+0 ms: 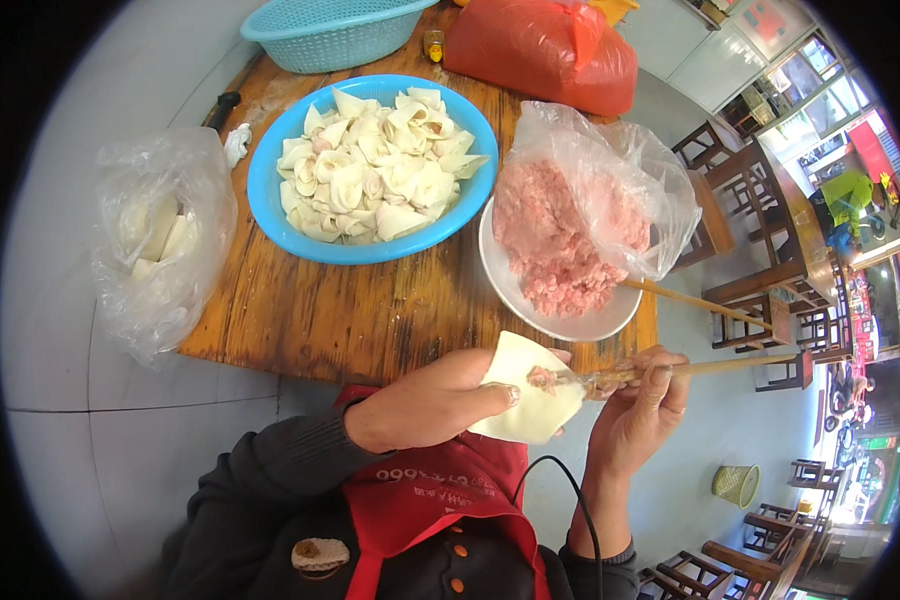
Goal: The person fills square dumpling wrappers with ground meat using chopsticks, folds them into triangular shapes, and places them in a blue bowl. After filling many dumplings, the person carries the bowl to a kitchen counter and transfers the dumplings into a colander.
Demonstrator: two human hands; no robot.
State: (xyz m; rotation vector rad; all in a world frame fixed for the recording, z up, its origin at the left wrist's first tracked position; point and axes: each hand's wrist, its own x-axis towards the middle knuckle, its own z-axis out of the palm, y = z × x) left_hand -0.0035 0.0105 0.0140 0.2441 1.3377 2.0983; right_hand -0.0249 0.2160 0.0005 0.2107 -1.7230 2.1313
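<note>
My left hand holds a pale wonton wrapper, the thumb pressing its upper side. On the wrapper sits a small dab of minced meat. My right hand grips a wooden chopstick, whose tip end reaches over the wrapper beside the dab. Beyond my right hand stands a white bowl heaped with pink minced meat, partly covered by a clear plastic bag. A second wooden stick leans out of that bowl. Folded wontons fill a blue plastic basket.
At the wooden table's left edge, a clear bag holds more wrappers. A black handle and crumpled tissue lie nearby. Behind are another blue basket and a red plastic bag. Wooden stools stand at right.
</note>
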